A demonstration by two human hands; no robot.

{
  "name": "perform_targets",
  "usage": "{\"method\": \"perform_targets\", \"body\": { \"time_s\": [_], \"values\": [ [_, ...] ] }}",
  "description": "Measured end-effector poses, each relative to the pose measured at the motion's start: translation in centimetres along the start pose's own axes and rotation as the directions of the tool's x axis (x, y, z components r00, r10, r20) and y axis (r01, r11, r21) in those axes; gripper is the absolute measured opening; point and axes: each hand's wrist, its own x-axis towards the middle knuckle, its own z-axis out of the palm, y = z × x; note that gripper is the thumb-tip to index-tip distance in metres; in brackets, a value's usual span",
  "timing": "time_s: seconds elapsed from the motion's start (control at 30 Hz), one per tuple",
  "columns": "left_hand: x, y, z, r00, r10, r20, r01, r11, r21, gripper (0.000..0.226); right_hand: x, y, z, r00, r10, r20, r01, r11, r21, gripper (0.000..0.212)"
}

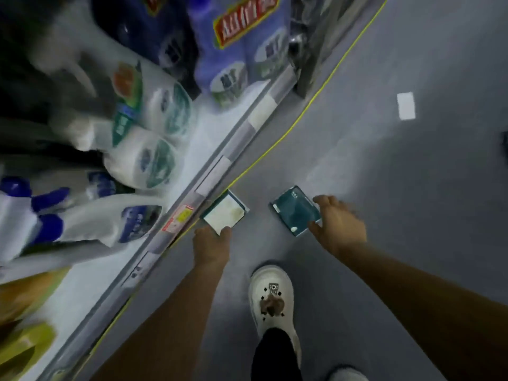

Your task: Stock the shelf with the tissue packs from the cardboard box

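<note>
Two bare forearms reach down over a grey floor (384,188), with a white shoe (270,295) planted between them. Just beyond the shoe, the left hand (211,247) pinches the near corner of a small pack with a white face (225,213), thumb on top; the rest of its fingers are hidden beneath. That pack sits just in front of the shelf edge (220,166), over a yellow line (302,111) on the floor. To its right, apart from it, the right hand (341,224) has thumb and fingers spread around the right side of a teal pack (295,210), touching its edges in a loose, half-open grasp. Farther off, the shelf holds big white and blue paper-roll bundles (154,133), blurred. A white slip (406,105) lies on the floor well beyond.
</note>
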Motion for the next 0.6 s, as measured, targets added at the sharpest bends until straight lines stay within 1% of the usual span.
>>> {"method": "perform_targets", "body": {
  "time_s": [0.1,0.13,0.2,0.27,0.3,0.33,0.37,0.43,0.47,0.53,0.57,0.6],
  "values": [
    [3.8,-1.7,2.6,0.995,-0.051,-0.082,0.05,0.999,-0.022,0.067,3.6,0.2,3.3,0.998,0.06,0.016,-0.06,0.998,0.013,0.053],
    [4.9,-2.1,3.3,0.992,-0.072,-0.1,0.066,0.996,-0.063,0.076,4.6,0.2,4.2,0.995,0.094,0.019,-0.094,0.995,0.026,0.056],
    [7.1,-3.1,4.8,0.98,-0.146,-0.132,0.11,0.963,-0.245,0.093,6.3,0.1,5.7,0.988,0.153,0.017,-0.153,0.988,0.027,0.064],
    [9.2,-4.2,6.2,0.969,-0.195,-0.154,0.122,0.914,-0.388,0.103,7.4,0.0,6.9,0.982,0.191,0.015,-0.191,0.982,-0.002,0.071],
    [9.9,-4.7,6.8,0.968,-0.205,-0.146,0.128,0.902,-0.412,0.103,7.8,0.0,7.4,0.979,0.203,0.008,-0.203,0.979,-0.016,0.073],
    [10.2,-4.8,7.1,0.969,-0.204,-0.137,0.127,0.894,-0.429,0.098,8.1,0.0,7.8,0.978,0.21,-0.004,-0.21,0.977,-0.023,0.073],
    [9.6,-4.1,7.1,0.97,-0.206,-0.13,0.128,0.886,-0.445,0.092,8.4,0.0,8.2,0.976,0.215,-0.019,-0.216,0.976,-0.022,0.071],
    [8.5,-2.9,7.0,0.965,-0.223,-0.139,0.14,0.882,-0.449,0.089,8.8,-0.1,8.9,0.972,0.229,-0.05,-0.23,0.973,-0.01,0.067],
    [8.0,-2.6,7.1,0.958,-0.249,-0.14,0.165,0.882,-0.442,0.09,9.0,-0.1,9.2,0.97,0.235,-0.062,-0.235,0.972,-0.007,0.065],
    [7.4,-2.1,7.5,0.929,-0.354,-0.106,0.278,0.859,-0.43,0.086,9.2,-0.3,9.5,0.969,0.235,-0.073,-0.236,0.972,-0.009,0.062],
    [7.3,-1.8,7.5,0.923,-0.376,-0.084,0.305,0.845,-0.439,0.078,9.3,-0.4,9.6,0.971,0.23,-0.072,-0.232,0.973,-0.014,0.061],
    [7.3,-1.8,7.6,0.928,-0.369,-0.055,0.308,0.84,-0.447,0.065,9.3,-0.4,9.6,0.973,0.224,-0.065,-0.225,0.974,-0.019,0.059]
  ]
}}
